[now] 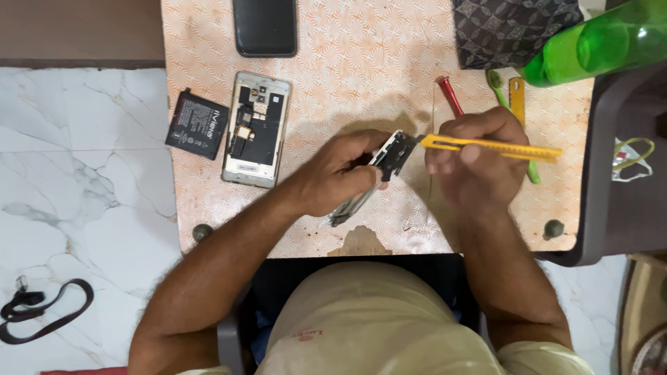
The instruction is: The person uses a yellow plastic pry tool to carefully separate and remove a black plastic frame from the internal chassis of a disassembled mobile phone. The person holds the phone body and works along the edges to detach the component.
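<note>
The person has a thin phone panel [381,172] pinched edge-up in the left hand [340,177], held just above the patterned tabletop [347,76]. The right hand [472,156] is closed around a yellow utility knife [490,147], whose tip sits right at the panel's top corner.

Handling-wise, that panel looks light but brittle: a flat, stiff slab that would probably crack or flex if squeezed across its face. Gripping it by the long edges, the way the left hand does, seems the safest hold. The knife is slim plastic, easy to steer, though the tip could slip off a smooth edge.

Counting what's around:
- one opened phone body [256,129], insides showing, lying flat to the left
- one loose black battery [198,125] half over the tabletop's edge
- one dark phone [265,26] face-up at the top
- one red-handled screwdriver [449,94]
- one green toothbrush [504,97], and a second yellow tool [517,97] beside it
- one green bottle [597,42]
- one black strap [42,312] on the marble floor
</note>
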